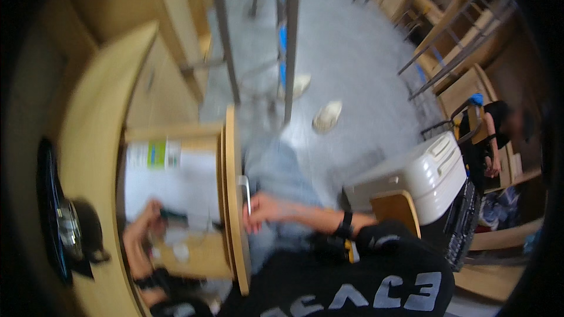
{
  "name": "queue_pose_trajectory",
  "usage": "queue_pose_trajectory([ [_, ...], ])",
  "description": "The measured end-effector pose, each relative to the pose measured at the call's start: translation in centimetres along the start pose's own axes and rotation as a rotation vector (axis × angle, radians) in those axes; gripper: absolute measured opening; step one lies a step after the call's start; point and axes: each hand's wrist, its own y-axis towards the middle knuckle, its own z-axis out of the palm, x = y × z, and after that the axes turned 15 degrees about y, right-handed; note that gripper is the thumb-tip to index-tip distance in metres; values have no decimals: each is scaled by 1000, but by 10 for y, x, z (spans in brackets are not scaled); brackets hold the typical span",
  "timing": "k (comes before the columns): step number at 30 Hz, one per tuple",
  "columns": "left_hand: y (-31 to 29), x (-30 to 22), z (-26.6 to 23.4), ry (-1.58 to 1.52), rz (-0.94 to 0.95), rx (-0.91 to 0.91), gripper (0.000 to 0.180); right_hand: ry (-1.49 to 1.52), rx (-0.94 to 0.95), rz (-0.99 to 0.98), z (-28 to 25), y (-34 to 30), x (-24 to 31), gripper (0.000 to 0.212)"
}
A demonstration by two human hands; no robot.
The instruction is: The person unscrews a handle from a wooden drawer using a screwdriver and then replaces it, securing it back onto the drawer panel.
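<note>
A wooden drawer stands pulled out of the desk at my left. Inside it lie white paper sheets, a green and white packet and several small items blurred by motion. My left hand reaches into the drawer, its fingers closed on a small dark green object whose kind I cannot make out. My right hand is closed at the lower part of the silver drawer handle, on the outside of the drawer front.
A dark rounded object with a shiny metal part sits on the desk at far left. Metal posts rise ahead. A white ribbed suitcase and a black keyboard are at my right, near another person's arm. Pale shoes stand on the floor.
</note>
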Motion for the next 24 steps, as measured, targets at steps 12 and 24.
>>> queue_pose_trajectory([
  [12, -9, -46, 14, 6, -46, -11, 38, 78, -434, -148, 27, -20, 9, 13],
  [24, 6, -14, 4, 225, 55, 20, 48, 133, -386, -164, 20, -24, 0, 23],
])
